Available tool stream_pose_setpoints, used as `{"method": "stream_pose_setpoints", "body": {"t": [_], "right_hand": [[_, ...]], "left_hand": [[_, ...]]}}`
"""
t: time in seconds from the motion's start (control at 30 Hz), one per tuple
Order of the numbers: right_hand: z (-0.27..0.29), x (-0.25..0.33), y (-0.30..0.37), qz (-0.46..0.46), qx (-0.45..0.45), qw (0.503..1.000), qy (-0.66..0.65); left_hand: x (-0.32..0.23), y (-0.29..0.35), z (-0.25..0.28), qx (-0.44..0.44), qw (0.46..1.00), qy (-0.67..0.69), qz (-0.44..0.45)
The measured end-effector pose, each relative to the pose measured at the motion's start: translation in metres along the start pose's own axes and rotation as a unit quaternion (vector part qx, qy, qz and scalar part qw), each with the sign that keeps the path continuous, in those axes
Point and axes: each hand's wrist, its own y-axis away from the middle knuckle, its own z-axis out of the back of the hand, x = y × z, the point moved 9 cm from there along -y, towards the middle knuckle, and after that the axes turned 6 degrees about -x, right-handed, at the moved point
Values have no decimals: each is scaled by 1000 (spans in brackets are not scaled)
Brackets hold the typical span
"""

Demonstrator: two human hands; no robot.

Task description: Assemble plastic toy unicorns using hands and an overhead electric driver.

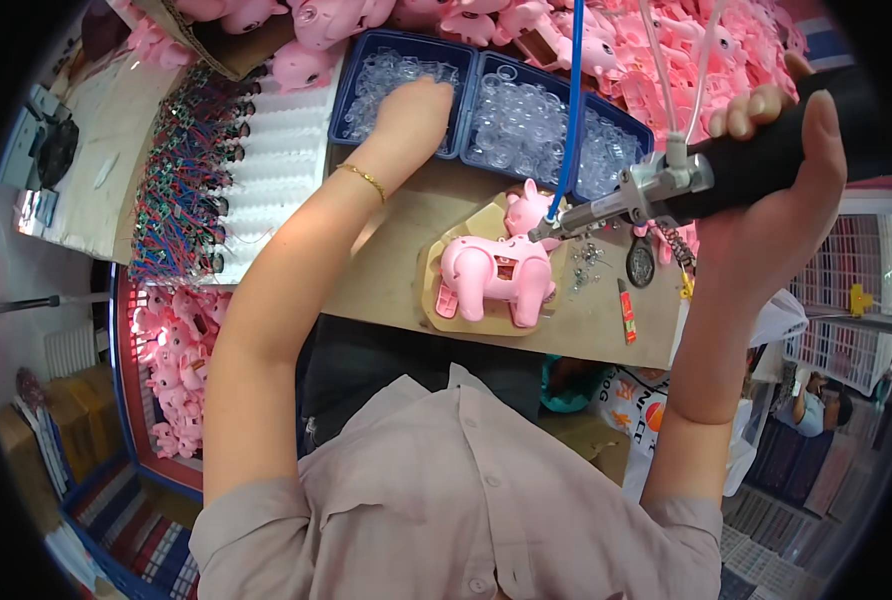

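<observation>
My left hand (pixel 418 108) reaches into a blue bin (pixel 344 100) of small clear plastic parts (pixel 386 68); its fingertips are hidden among them. My right hand (pixel 766 215) is wrapped round a thick black powered screwdriver (pixel 786 140) with a metal nose and air tubes. The nose points left, its tip beside the neck of a pink animal-shaped toy (pixel 486 268). That toy lies on its side in a tan holder (pixel 436 312), with an opening in its body. A blue tube (pixel 572 110) comes down to the tool's tip.
Two more blue bins of clear parts (pixel 522 120) stand to the right. Pink toy shells (pixel 666 60) are heaped behind. White trays (pixel 276 160) with wired parts (pixel 186 190) lie left, above a crate of pink pieces (pixel 171 370). Screws (pixel 591 258), a black dish (pixel 641 262) and a red-yellow tube (pixel 627 310) lie right.
</observation>
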Motion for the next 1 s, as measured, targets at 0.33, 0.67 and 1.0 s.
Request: {"method": "stream_pose_setpoints", "body": {"t": [0.33, 0.67, 1.0], "right_hand": [[-8, -21, 22, 13, 35, 999, -18], [-4, 1, -20, -27, 67, 996, -53], [-57, -8, 6, -37, 82, 995, -42]], "left_hand": [[-3, -7, 14, -43, 999, 16, 13], [5, -13, 28, -63, 998, 15, -10], [16, -9, 33, -68, 994, 85, 6]]}}
